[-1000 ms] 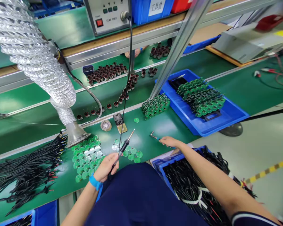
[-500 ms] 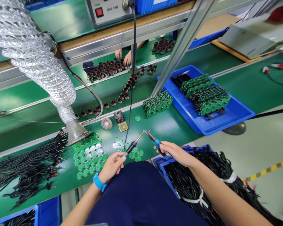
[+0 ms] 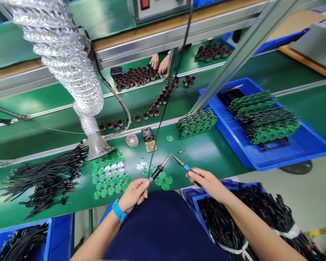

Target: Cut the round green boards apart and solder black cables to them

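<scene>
My left hand [image 3: 135,194], a blue band at its wrist, grips a soldering iron [image 3: 158,172] by its handle. Closed around the blue handles of needle-nose pliers [image 3: 187,167] is my right hand [image 3: 206,181]. The pliers' tips meet the iron's tip above the bench; whether they pinch it is too small to tell. A small, slim metal piece [image 3: 181,151] lies on the green bench just beyond the pliers. Below the iron are loose round green circuit boards [image 3: 165,181], with a larger group of round boards [image 3: 111,175] to the left.
A fume duct [image 3: 97,145] hangs at left by black cables [image 3: 51,174]. Beyond the iron are a solder-filled cup [image 3: 132,140], an iron stand [image 3: 149,139] and stacked board panels [image 3: 197,123]. A blue tray [image 3: 239,156] sits right. Another person's hands [image 3: 159,64] touch small motor-like parts.
The view has shifted, so the bench sits farther right. The pliers have come away from the small metal piece, and their tips now meet the iron's tip. Both hands keep their tools.
</scene>
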A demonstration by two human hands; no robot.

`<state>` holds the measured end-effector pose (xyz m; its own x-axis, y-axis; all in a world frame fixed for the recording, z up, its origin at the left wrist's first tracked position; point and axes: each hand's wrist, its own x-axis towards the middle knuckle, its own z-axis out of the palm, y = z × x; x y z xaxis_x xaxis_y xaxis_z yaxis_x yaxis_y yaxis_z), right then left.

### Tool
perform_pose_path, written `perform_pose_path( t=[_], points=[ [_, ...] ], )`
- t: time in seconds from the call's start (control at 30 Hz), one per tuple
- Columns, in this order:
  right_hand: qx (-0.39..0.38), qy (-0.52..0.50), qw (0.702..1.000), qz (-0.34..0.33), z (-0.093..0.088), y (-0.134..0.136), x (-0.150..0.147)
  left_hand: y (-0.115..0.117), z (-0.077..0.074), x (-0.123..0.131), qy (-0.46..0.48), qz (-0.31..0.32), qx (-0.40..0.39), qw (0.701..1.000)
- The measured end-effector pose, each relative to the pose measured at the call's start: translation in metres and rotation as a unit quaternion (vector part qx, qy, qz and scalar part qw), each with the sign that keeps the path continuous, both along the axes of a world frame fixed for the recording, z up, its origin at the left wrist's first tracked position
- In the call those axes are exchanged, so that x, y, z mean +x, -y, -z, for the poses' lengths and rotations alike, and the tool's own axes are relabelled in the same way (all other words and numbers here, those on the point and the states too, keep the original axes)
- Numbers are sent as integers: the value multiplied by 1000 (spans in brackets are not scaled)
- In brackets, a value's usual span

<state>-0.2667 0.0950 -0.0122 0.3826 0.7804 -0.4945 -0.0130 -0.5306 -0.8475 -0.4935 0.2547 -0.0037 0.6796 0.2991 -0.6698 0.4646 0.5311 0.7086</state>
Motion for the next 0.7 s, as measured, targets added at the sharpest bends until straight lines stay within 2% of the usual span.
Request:
perform_pose_path(
  t=[0.13,0.23,0.3,0.37,0.43,0.47,0.53,0.6,0.7],
  points=[
    [-18,-5,999,33,18,-12,22,-2,11,-13,-30,-34,2,999],
    [-37,26,994,99,19,-17,53,-7,23,-33,-51,-42,-16,998],
    [-48,55,992,103,15,-29,63,-8,32,-45,-64,-61,-34,995],
    [-61,94,993,44,14,-53,55,-7,42,-52,-74,-89,-47,992],
    [-77,135,987,-32,19,-91,34,-5,51,-52,-80,-113,-53,989],
    [-83,145,985,-46,25,-113,24,-3,54,-51,-83,-119,-56,988],
    [-110,183,976,-51,41,-154,9,1,60,-49,-88,-122,-63,987],
    [-150,240,958,-41,57,-184,6,3,63,-47,-88,-120,-65,987],
    [-206,312,927,-36,74,-201,20,1,65,-45,-78,-135,-64,986]
  ],
)
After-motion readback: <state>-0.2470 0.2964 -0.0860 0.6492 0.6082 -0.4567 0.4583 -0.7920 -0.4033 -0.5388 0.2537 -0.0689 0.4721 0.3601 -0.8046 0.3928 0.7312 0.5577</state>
